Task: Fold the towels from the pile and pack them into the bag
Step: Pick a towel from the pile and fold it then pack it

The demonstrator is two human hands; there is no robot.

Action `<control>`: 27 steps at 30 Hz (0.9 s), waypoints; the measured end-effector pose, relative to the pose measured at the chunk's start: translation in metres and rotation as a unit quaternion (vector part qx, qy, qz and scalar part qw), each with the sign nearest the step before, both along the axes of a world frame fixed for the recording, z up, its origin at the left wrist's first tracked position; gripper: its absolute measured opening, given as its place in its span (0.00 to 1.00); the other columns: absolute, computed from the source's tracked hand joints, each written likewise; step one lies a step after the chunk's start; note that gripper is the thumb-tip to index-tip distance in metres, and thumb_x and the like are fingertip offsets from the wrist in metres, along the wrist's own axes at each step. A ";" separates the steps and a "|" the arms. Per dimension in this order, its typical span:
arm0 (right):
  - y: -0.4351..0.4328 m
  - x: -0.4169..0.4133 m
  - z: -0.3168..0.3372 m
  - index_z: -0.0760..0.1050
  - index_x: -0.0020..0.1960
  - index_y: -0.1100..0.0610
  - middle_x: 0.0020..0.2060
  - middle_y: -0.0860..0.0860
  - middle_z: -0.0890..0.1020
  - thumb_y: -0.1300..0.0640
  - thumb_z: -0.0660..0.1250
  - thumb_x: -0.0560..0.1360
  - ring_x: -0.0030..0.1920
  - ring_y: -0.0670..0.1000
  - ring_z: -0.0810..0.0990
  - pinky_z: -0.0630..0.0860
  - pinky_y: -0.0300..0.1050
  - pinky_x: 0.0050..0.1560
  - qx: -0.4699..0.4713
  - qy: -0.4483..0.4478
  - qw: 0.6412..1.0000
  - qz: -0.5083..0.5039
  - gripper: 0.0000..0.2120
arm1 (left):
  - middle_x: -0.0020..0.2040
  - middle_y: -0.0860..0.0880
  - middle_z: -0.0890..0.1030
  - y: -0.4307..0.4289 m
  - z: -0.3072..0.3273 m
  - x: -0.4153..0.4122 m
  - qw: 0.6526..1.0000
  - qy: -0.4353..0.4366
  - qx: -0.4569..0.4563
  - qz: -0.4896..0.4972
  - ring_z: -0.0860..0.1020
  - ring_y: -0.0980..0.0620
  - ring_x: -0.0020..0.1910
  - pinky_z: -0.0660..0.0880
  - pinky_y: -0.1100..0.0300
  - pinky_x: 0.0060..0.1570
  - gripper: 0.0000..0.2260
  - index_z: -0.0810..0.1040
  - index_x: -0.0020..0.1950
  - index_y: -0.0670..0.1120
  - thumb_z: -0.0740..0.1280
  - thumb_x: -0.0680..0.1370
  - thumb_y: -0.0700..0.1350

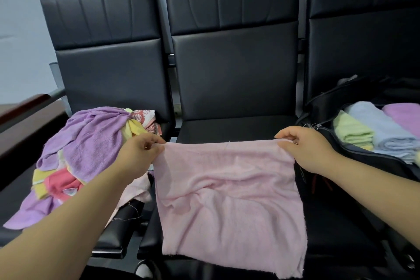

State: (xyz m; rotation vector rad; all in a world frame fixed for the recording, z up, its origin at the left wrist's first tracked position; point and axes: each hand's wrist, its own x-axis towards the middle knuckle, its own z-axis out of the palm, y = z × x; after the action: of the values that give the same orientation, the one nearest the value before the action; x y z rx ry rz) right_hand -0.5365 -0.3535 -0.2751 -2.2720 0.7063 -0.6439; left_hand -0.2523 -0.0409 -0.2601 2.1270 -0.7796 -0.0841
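Pink towel (227, 200), unfolded, hangs over the middle seat (227, 127) with its top corners pinched by the left hand (138, 154) and right hand (306, 150); at least three folded towels (384, 134) already lie in the bag (322, 102), and a mixed pile (91, 143) lies on the left seat (127, 218).

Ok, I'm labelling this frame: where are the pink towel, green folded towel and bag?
pink towel (229, 193): head view, middle of cloth.
green folded towel (352, 129): head view, top face.
bag (372, 158): head view, near rim.
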 end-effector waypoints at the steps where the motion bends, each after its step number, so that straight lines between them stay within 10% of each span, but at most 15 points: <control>1: 0.000 0.001 0.003 0.83 0.50 0.47 0.45 0.39 0.84 0.56 0.73 0.77 0.46 0.41 0.81 0.73 0.35 0.46 0.002 -0.001 1.000 -0.003 0.05 | 0.39 0.50 0.81 -0.001 0.001 -0.003 1.000 0.006 -0.003 0.009 0.76 0.52 0.37 0.75 0.60 0.40 0.07 0.84 0.46 0.53 0.71 0.79 0.41; 11: -0.036 0.060 0.121 0.84 0.45 0.49 0.39 0.42 0.84 0.58 0.74 0.76 0.42 0.45 0.83 0.72 0.33 0.37 -0.016 -0.002 1.000 -0.026 0.04 | 0.37 0.53 0.83 -0.041 0.110 0.046 0.997 -0.031 -0.031 0.058 0.78 0.51 0.33 0.76 0.59 0.38 0.05 0.86 0.46 0.50 0.72 0.78 0.41; 18: -0.054 0.072 0.252 0.84 0.51 0.48 0.46 0.41 0.84 0.55 0.71 0.78 0.50 0.44 0.81 0.75 0.43 0.51 -0.087 -0.134 0.986 -0.044 0.05 | 0.46 0.58 0.83 -0.051 0.245 0.053 0.980 -0.123 -0.150 0.050 0.79 0.60 0.42 0.73 0.63 0.41 0.05 0.84 0.49 0.54 0.70 0.80 0.44; 27: -0.046 0.023 0.140 0.85 0.47 0.44 0.41 0.45 0.86 0.56 0.75 0.74 0.44 0.46 0.84 0.79 0.44 0.48 -0.056 0.042 0.997 0.039 0.07 | 0.40 0.50 0.86 -0.017 0.113 0.029 0.998 -0.013 -0.039 -0.041 0.80 0.53 0.36 0.80 0.52 0.42 0.11 0.87 0.42 0.55 0.73 0.77 0.38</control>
State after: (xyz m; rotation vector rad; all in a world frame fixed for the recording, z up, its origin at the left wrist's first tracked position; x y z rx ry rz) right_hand -0.5136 -0.3991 -0.1355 -2.4305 0.6317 -0.5658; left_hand -0.2236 -0.0584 -0.1474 2.0269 -0.8717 -0.0691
